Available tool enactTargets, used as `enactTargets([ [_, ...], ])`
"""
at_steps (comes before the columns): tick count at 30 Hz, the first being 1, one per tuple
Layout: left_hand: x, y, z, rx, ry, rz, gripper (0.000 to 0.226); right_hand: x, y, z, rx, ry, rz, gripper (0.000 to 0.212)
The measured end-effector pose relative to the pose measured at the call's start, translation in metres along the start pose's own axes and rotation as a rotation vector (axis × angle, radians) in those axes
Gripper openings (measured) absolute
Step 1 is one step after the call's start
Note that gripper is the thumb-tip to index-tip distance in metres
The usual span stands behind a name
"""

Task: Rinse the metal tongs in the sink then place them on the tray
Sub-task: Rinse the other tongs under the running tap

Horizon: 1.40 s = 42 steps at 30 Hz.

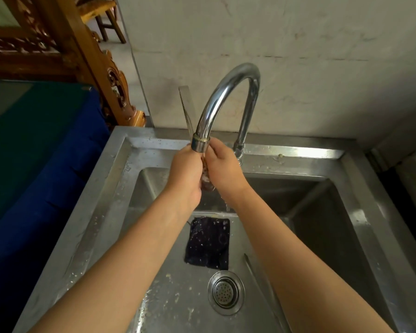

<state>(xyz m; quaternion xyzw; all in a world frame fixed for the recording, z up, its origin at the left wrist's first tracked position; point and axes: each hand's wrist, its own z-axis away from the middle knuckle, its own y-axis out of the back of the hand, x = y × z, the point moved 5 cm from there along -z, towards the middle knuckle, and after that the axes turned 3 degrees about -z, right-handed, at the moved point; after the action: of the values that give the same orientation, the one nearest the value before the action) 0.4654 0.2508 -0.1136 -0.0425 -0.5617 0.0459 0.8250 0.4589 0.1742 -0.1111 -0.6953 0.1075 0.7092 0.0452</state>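
Observation:
The metal tongs [187, 106] stand upright under the faucet spout [200, 143], their flat handle end sticking up left of the spout. My left hand [186, 174] grips the tongs' lower part. My right hand [222, 169] presses against them from the right. Water runs down between my hands, and the tongs' tips are hidden there. No tray is in view.
The curved chrome faucet [235, 92] arches over a steel sink [120, 164]. On the basin floor lie a dark cloth [208, 243], a round drain strainer [225, 292] and a second long metal piece [262, 284]. A blue-covered surface [34, 164] borders the sink's left.

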Motion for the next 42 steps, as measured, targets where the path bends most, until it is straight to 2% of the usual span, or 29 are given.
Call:
enactTargets([
  [3, 0.003, -0.001, 0.004, -0.001, 0.021, 0.022, 0.025, 0.000, 0.009, -0.002, 0.148, 0.013, -0.035, 0.038],
  [6, 0.003, 0.003, 0.004, 0.042, -0.039, -0.053, 0.023, -0.002, 0.008, 0.000, 0.277, 0.005, -0.019, 0.046],
  [8, 0.002, 0.008, -0.001, 0.093, -0.085, -0.095, 0.026, -0.005, 0.001, 0.003, 0.258, 0.042, 0.112, 0.042],
  [11, 0.002, 0.017, -0.006, 0.151, -0.152, -0.130, 0.034, -0.004, -0.012, 0.004, 0.098, 0.019, 0.191, 0.028],
  [13, -0.001, 0.022, -0.006, 0.160, -0.177, -0.143, 0.045, -0.006, -0.013, 0.001, 0.051, 0.030, 0.258, 0.025],
  [15, -0.002, 0.025, -0.003, 0.166, -0.200, -0.145, 0.053, -0.009, -0.013, -0.001, 0.071, 0.073, 0.339, 0.030],
  [18, -0.001, 0.032, 0.001, 0.206, -0.229, -0.097, 0.046, -0.010, -0.016, 0.002, 0.149, 0.118, 0.435, 0.040],
  [22, -0.006, 0.047, 0.006, 0.159, -0.188, -0.007, 0.043, 0.001, -0.001, 0.004, 0.342, 0.086, 0.364, 0.020],
  [24, -0.008, 0.052, 0.005, 0.055, -0.117, 0.108, 0.044, 0.014, -0.003, 0.000, 0.206, -0.026, 0.439, 0.030],
  [25, -0.009, 0.051, 0.004, -0.012, -0.070, 0.170, 0.047, 0.020, -0.008, 0.000, 0.093, -0.092, 0.385, 0.034],
  [27, -0.013, 0.049, 0.001, -0.134, 0.020, 0.276, 0.053, 0.026, -0.021, 0.004, -0.078, -0.226, 0.049, 0.039],
  [29, -0.019, 0.051, -0.002, -0.173, 0.043, 0.295, 0.056, 0.027, -0.026, 0.005, -0.080, -0.286, -0.249, 0.039],
  [32, -0.025, 0.062, -0.009, -0.117, -0.020, 0.115, 0.055, 0.031, -0.022, 0.003, -0.006, -0.355, -0.502, 0.032],
  [34, -0.031, 0.069, -0.012, -0.077, -0.029, -0.025, 0.053, 0.029, -0.023, 0.002, -0.029, -0.371, -0.519, 0.034],
  [38, -0.039, 0.072, -0.010, 0.035, -0.005, -0.276, 0.034, 0.024, -0.026, 0.000, -0.046, -0.397, -0.388, 0.045],
  [40, -0.033, 0.071, -0.008, 0.119, -0.127, -0.341, 0.038, 0.025, -0.022, -0.001, 0.009, -0.370, -0.236, 0.041],
  [42, -0.023, 0.059, -0.004, 0.083, -0.266, -0.405, 0.043, 0.026, -0.018, 0.000, 0.063, -0.331, -0.175, 0.036],
])
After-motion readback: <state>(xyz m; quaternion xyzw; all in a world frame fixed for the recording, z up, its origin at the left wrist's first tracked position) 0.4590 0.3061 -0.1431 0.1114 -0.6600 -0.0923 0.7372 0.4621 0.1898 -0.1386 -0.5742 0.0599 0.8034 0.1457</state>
